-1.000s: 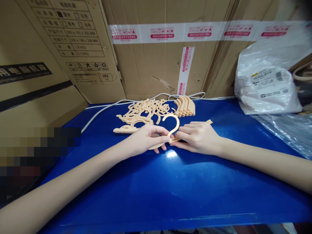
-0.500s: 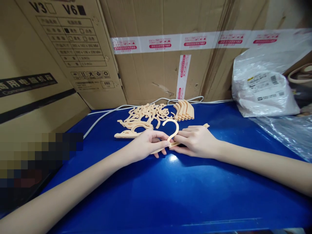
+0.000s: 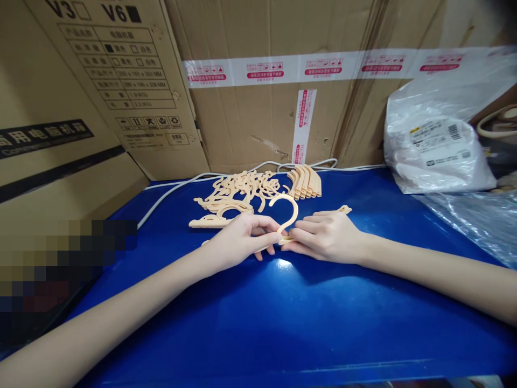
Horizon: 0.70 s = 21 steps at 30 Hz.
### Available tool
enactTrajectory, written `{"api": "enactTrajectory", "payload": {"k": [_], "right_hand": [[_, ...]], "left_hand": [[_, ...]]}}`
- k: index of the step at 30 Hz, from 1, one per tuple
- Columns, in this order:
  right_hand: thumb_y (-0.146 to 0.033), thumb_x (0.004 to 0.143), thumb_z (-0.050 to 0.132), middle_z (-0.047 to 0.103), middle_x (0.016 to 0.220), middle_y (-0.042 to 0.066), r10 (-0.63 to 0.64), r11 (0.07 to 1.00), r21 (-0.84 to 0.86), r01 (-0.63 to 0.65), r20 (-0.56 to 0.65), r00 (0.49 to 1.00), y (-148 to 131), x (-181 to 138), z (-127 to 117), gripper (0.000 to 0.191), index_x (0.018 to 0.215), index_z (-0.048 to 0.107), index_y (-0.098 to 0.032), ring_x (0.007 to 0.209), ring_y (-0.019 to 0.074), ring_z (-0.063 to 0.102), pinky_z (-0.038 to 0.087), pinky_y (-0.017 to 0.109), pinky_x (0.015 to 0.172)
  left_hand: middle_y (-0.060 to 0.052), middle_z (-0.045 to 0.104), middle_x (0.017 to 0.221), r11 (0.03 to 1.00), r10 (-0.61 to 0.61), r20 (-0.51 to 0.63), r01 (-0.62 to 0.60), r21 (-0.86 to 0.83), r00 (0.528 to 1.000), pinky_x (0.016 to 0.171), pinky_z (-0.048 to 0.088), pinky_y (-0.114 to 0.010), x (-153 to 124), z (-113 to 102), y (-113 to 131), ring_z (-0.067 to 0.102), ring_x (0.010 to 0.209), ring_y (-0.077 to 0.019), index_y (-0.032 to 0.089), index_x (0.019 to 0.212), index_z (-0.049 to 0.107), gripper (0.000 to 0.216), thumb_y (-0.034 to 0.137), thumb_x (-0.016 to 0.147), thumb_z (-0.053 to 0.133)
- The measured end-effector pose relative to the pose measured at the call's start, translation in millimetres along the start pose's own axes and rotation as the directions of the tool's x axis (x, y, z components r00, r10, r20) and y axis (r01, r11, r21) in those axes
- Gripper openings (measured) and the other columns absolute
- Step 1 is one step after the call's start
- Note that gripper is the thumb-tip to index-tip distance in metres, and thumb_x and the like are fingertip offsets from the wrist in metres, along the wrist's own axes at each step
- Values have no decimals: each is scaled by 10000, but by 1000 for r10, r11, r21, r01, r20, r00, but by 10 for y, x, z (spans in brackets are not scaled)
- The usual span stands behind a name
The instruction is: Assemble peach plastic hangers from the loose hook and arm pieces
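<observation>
A cream plastic clothes hanger (image 3: 292, 209) is held low over the blue table, its curved hook pointing up. My left hand (image 3: 245, 237) pinches it at the base of the hook, the thumb over the joint. From the other side my right hand (image 3: 326, 236) is closed round the right arm of the hanger, whose tip sticks out past the knuckles. The left arm of the hanger is mostly hidden under my left hand. Just behind lie a pile of loose hook pieces (image 3: 246, 186), several stacked hanger arms (image 3: 208, 221) and a row of curved pieces (image 3: 306, 182).
Cardboard boxes (image 3: 258, 124) stand along the back and left of the blue table (image 3: 283, 323). A white cable (image 3: 161, 189) runs along the rear edge. At the right sits a plastic-wrapped package (image 3: 438, 151), with clear plastic film (image 3: 476, 221) in front of it.
My right hand has shifted slightly right and the hanger arm's tip shows farther out beyond it. A left end of the hanger now shows beside my left wrist.
</observation>
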State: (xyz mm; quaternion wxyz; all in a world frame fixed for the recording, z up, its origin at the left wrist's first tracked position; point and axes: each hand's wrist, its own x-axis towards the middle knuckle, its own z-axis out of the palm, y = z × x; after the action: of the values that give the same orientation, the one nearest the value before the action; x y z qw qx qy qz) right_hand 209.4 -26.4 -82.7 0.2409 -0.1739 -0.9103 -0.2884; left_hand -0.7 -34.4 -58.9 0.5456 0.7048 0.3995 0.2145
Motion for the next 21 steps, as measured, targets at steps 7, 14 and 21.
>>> {"api": "enactTrajectory", "payload": {"k": [7,14,21], "right_hand": [[-390,968,430,578,556,-30,36,998,49,-36,5,999,7,-9,14,400,696,620,-166,448,86,465,329,253,508],[-397,973,406,577,531,-28,69,996,53,-71,39,997,9,-14,20,440,667,625,-167,427,82,439,288,260,499],[-381,969,415,560,506,-30,69,996,44,-72,54,996,1,-12,10,429,654,606,-162,401,80,409,253,266,491]], "left_hand": [[10,601,641,998,-22,-23,20,-59,1000,499,459,-150,27,6,-11,553,581,-79,122,841,632,146,251,823,566],[-7,612,704,997,33,-27,-35,-69,999,496,478,-159,45,-7,-99,591,658,-107,126,897,643,218,320,815,588],[-24,628,756,996,38,-27,-40,-73,999,494,489,-165,53,-21,-136,600,688,-116,129,937,659,245,333,815,599]]}}
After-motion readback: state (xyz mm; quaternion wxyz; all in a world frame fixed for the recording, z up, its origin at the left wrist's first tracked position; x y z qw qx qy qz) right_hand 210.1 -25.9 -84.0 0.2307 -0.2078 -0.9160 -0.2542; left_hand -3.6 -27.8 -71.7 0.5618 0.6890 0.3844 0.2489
